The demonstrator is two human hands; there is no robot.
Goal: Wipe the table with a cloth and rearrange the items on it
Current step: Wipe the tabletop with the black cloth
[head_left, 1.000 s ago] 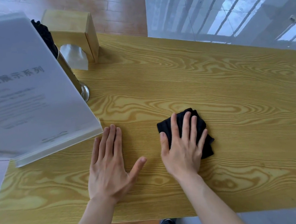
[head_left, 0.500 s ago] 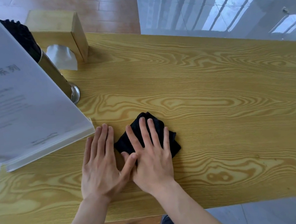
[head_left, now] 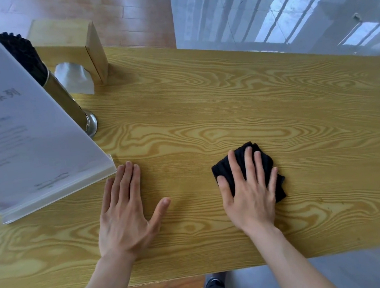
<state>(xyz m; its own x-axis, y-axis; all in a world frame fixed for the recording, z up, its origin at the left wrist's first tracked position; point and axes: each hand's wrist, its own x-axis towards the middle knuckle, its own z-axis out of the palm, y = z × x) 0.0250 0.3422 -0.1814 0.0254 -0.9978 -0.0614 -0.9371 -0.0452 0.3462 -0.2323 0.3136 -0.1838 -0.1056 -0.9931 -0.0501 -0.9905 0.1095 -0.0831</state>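
A folded black cloth (head_left: 240,160) lies on the yellow wood-grain table (head_left: 227,107), right of centre near the front edge. My right hand (head_left: 250,189) presses flat on top of it with fingers spread, covering most of it. My left hand (head_left: 125,210) rests flat on the bare table to the left, fingers together and thumb out, holding nothing. Its fingertips are close to the base of a white acrylic sign stand (head_left: 22,146).
Behind the sign stands a metal cylinder holder (head_left: 66,102) filled with dark sticks, leaning in view. A wooden tissue box (head_left: 70,46) with a tissue sticking out sits at the table's back left corner. The table's front edge runs just above my shoes.
My right hand slid the cloth left until it met my left hand, then back to the right. The left hand stayed flat in place.
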